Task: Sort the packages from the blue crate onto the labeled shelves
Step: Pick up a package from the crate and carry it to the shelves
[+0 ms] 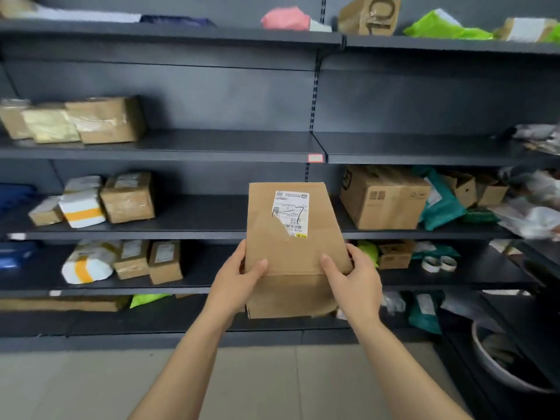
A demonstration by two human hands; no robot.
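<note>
You hold the brown package (291, 237) upright in front of the shelves, clear of any surface, with both hands on its lower half. Your left grip (239, 277) is closed on the left edge with the thumb across the front, and your right grip (354, 274) is closed on the right edge the same way. The blue crate is not in view.

The shipping label (291, 213) faces you near the top. Its lower-left corner is torn, and the handwritten mark on it looks like a 7, though I cannot be sure. That is the first risk: misread it and the package lands in the wrong bay. The shelf tags, such as the red-edged one (315, 158), are too blurred to read from here, so check before you commit.

The package is tall. Stood on end on the bare stretch of the middle shelf (212, 213), it may tip forward or catch the shelf above on the way in. Slid too far right, it could nudge the large cardboard box (381, 198). Letting go of one side early would let it twist out of the other.
</note>
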